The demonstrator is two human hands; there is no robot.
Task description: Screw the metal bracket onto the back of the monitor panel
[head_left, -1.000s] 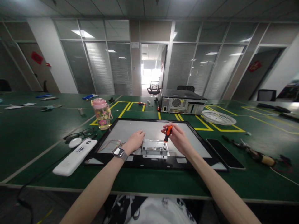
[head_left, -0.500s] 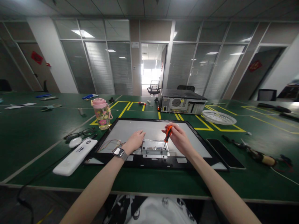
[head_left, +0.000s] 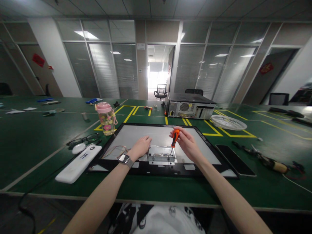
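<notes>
On the green worktop [head_left: 48, 138], L side, I have a white slab-like device [head_left: 78, 165] lying flat, then a pink-lidded bottle [head_left: 106, 122], upright, near the corner of the screen panel [head_left: 156, 131]. L hand [head_left: 140, 148]: palm-down over panel, fingers loosely straight, not gripping afaict, at L edge of the metal bracket [head_left: 158, 150]; touching or just beside, can't tell. Bracket sits on panel, approx. mid, toward the near edge. Judged stiff, fairly light, smooth, so may slide; I'd hold it by the side edges. Panel prob. thin + fragile: go easy on pressure. R hand [head_left: 187, 143]: fingers closed on orange/blk screwdriver [head_left: 175, 138] handle, shaft slanting to bracket's R end; tip contact unclear. Handle looks light, grippy; hold mid-handle. Far R: dark phone [head_left: 235, 160], flat, beside panel.
</notes>
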